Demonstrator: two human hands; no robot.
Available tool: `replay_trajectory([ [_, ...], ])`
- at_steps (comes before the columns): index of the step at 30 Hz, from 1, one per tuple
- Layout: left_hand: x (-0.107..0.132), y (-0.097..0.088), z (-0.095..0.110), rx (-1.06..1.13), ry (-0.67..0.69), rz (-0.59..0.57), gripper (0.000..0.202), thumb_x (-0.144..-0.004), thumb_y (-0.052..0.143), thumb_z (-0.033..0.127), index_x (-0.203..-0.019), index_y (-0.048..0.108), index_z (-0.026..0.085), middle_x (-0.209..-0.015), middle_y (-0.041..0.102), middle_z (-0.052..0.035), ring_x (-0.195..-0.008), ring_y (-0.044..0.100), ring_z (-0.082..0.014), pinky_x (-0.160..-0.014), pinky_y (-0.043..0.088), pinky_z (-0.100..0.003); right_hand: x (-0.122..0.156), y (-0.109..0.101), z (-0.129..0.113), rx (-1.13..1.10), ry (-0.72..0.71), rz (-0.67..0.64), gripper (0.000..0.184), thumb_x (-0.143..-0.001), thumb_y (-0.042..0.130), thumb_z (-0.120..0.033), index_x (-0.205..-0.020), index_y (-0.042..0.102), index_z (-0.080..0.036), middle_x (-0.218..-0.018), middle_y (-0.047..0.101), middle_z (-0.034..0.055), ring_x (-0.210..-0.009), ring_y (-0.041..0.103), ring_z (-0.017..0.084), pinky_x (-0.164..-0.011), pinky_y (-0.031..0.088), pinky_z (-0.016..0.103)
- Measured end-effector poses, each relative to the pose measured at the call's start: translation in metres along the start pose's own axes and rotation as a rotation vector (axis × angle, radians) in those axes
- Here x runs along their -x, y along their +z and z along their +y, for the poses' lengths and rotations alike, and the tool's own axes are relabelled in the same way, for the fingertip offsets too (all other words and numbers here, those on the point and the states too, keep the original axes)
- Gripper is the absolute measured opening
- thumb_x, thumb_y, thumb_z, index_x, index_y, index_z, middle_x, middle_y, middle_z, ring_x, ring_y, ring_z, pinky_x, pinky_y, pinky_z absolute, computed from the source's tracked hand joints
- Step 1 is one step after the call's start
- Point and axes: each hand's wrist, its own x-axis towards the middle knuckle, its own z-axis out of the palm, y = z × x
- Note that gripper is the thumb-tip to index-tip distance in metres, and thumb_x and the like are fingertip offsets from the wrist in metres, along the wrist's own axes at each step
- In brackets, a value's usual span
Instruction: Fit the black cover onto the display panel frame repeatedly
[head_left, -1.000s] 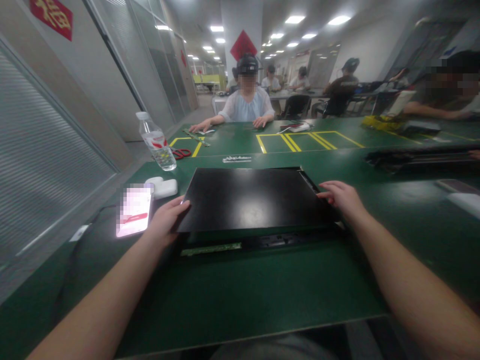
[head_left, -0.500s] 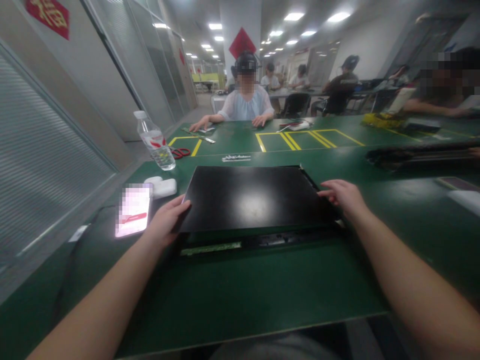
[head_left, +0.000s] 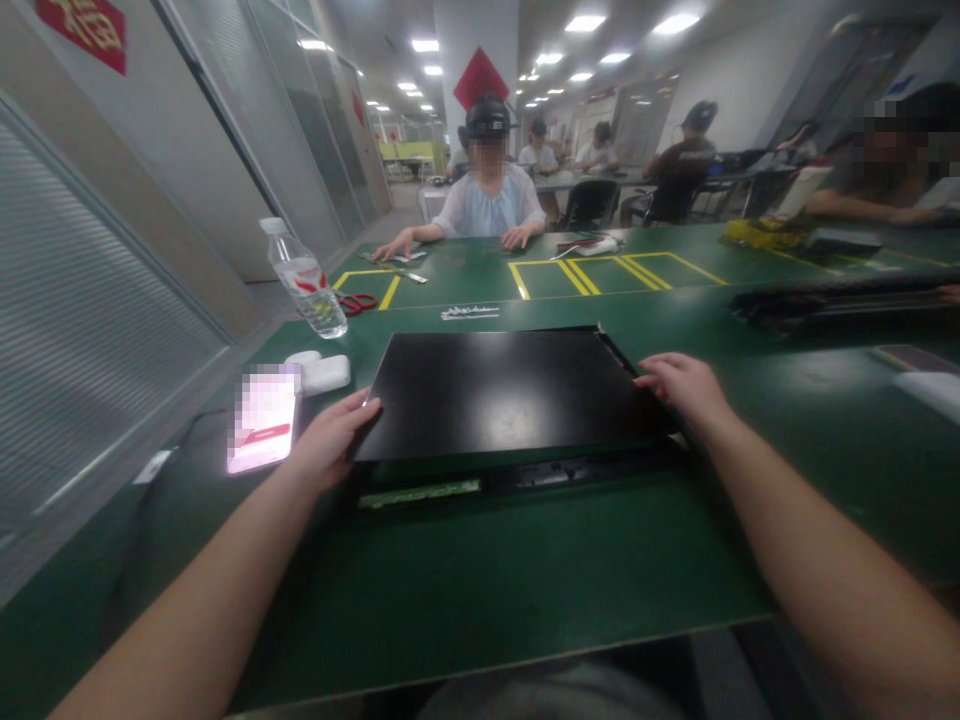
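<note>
The black panel (head_left: 480,390) looks smooth and glossy; the green desk (head_left: 480,580) has a smooth, faintly shiny top. The bottle (head_left: 306,285) is clear plastic, the white case (head_left: 328,374) smooth, plastic-looking.

A: A pale pillar (head_left: 476,22) rises at your 12 o'clock, a red diamond decoration (head_left: 481,78) on its face, beyond the green table (head_left: 540,570) before you.

B: And around your 9 o'clock?

A: Slatted blinds (head_left: 97,290) line that side; glass partitions (head_left: 322,110) recede toward your 11, beside a strip of gray floor (head_left: 262,295).

B: Your 1 o'clock?

A: A black chair (head_left: 592,205) stands there under lit ceiling panels (head_left: 586,23), a pale wall (head_left: 727,80) toward your 2.
</note>
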Motion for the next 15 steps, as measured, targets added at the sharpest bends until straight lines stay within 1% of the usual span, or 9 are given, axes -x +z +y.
replay_trajectory([
  [5,-0.0023,-0.0013,0.0011,-0.029,0.002,0.008,0.045,-0.091,0.067,0.004,-0.132,0.076,0.019,-0.089,0.085,-0.008,-0.068,0.081,-0.0217,-0.052,0.059,-0.022,-0.0019,-0.0009,0.0027,0.055,-0.007,-0.005,0.02,-0.079,0.073,-0.039,-0.088,0.076,-0.022,-0.076,0.079,0.0072,-0.059,0.059,0.018,-0.056,0.045,0.029],
  [8,-0.003,-0.0003,0.0017,-0.038,-0.007,0.041,0.044,-0.092,0.067,0.007,-0.132,0.077,0.021,-0.089,0.085,-0.0071,-0.065,0.079,-0.0219,-0.051,0.058,-0.024,-0.0012,-0.0017,0.0015,0.075,-0.005,-0.008,0.018,-0.08,0.071,-0.036,-0.089,0.076,-0.022,-0.078,0.08,0.0071,-0.06,0.059,0.017,-0.058,0.045,0.029],
  [11,-0.0047,-0.0012,0.001,-0.046,-0.015,0.065,0.042,-0.092,0.069,0.01,-0.13,0.078,0.023,-0.089,0.085,-0.0064,-0.063,0.078,-0.0226,-0.051,0.058,-0.026,0.0001,-0.002,-0.0005,0.098,0.0,-0.008,0.016,-0.08,0.07,-0.034,-0.089,0.076,-0.022,-0.078,0.08,0.0072,-0.064,0.063,0.019,-0.058,0.045,0.029],
  [15,-0.0083,-0.0054,-0.0014,-0.057,0.005,0.021,0.045,-0.086,0.074,0.011,-0.128,0.08,0.025,-0.093,0.086,-0.0076,-0.073,0.082,-0.0271,-0.055,0.06,-0.028,-0.0001,-0.0024,-0.0001,0.117,-0.012,-0.004,0.015,-0.08,0.069,-0.033,-0.088,0.077,-0.022,-0.078,0.079,0.0072,-0.068,0.065,0.021,-0.059,0.045,0.029],
])
